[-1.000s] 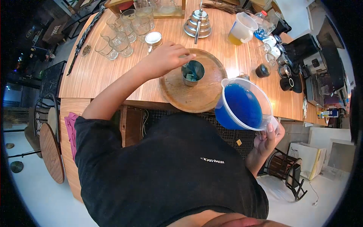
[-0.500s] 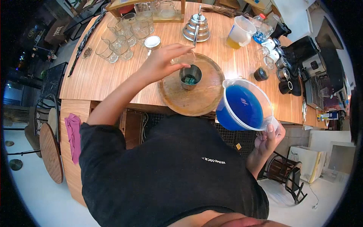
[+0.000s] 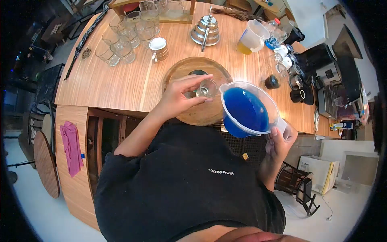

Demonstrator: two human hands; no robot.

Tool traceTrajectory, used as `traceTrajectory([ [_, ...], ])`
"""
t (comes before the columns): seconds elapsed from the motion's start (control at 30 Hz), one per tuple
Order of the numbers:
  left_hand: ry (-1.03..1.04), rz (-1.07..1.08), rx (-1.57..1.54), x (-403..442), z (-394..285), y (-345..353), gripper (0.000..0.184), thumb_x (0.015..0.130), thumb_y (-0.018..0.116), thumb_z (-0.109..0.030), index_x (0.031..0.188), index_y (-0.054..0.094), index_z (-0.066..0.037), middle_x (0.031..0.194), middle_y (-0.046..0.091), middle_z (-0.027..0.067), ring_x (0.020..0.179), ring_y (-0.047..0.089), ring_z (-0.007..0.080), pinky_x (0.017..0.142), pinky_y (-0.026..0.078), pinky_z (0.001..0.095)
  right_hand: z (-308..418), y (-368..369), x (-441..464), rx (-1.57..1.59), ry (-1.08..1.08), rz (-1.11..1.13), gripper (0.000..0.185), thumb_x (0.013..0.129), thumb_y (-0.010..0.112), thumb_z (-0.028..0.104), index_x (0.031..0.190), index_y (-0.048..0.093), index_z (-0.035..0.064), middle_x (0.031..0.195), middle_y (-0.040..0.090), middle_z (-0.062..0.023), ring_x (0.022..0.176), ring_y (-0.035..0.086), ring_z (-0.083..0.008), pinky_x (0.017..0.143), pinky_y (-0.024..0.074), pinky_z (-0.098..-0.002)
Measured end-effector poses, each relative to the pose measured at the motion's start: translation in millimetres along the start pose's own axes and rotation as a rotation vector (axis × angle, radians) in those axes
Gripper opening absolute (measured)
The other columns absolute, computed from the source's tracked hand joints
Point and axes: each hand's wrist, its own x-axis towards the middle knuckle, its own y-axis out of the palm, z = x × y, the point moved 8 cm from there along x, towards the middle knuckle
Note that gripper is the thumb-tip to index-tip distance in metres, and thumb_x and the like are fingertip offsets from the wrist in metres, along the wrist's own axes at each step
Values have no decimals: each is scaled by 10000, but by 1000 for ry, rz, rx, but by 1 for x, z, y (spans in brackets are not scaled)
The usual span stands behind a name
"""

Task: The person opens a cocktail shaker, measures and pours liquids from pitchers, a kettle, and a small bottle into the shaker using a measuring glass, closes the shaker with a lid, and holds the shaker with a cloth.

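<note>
Between the thumb and fingers of my left hand [image 3: 181, 94] is a small clear glass [image 3: 206, 88], tilted over the round wooden tray [image 3: 197, 115]. Behind the glass and my fingers, a metal cup [image 3: 198, 72] stands on the tray, mostly hidden. My right hand [image 3: 281, 141] grips the handle of a clear plastic jug [image 3: 271, 101] of deep blue liquid [image 3: 246, 109]. The jug is held at the tray's right side, its spout close to the small glass.
Several empty glasses [image 3: 131, 36] stand at the back left, near a metal cup with a white top [image 3: 158, 45]. A steel kettle [image 3: 205, 31] and a jug of yellow liquid [image 3: 252, 38] are at the back. Coffee gear [image 3: 296, 82] lines the right side.
My left hand has brought the small glass down and toward the blue jug, now covering most of the metal cup. The jug has shifted slightly left in view and the camera view has moved.
</note>
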Motion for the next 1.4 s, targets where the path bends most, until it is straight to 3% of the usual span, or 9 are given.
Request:
traceTrajectory([
  [0.37, 5, 37, 117, -2, -9, -4, 624, 805, 795, 22, 1396, 601, -34, 1262, 671, 112, 1157, 651, 185, 988, 553, 337, 9, 17, 7, -154, 64, 88, 350, 750, 876, 230, 736, 626, -13, 687, 565, 26, 630, 468, -55, 566, 312, -222],
  [0.6, 59, -18, 37, -3, 1, -2, 636, 792, 813, 2, 1393, 611, -53, 1248, 698, 109, 1136, 666, 190, 909, 570, 321, 18, 26, 11, -208, 92, 98, 322, 757, 868, 212, 768, 651, -26, 710, 593, 15, 650, 502, -62, 593, 350, -226],
  [1.4, 75, -32, -22, -6, 8, -7, 619, 815, 815, -31, 1397, 606, -59, 1294, 680, 109, 1171, 659, 192, 989, 558, 336, 23, 34, 19, -234, 94, 125, 294, 793, 849, 211, 767, 662, -15, 693, 576, 30, 624, 479, -54, 570, 319, -226],
])
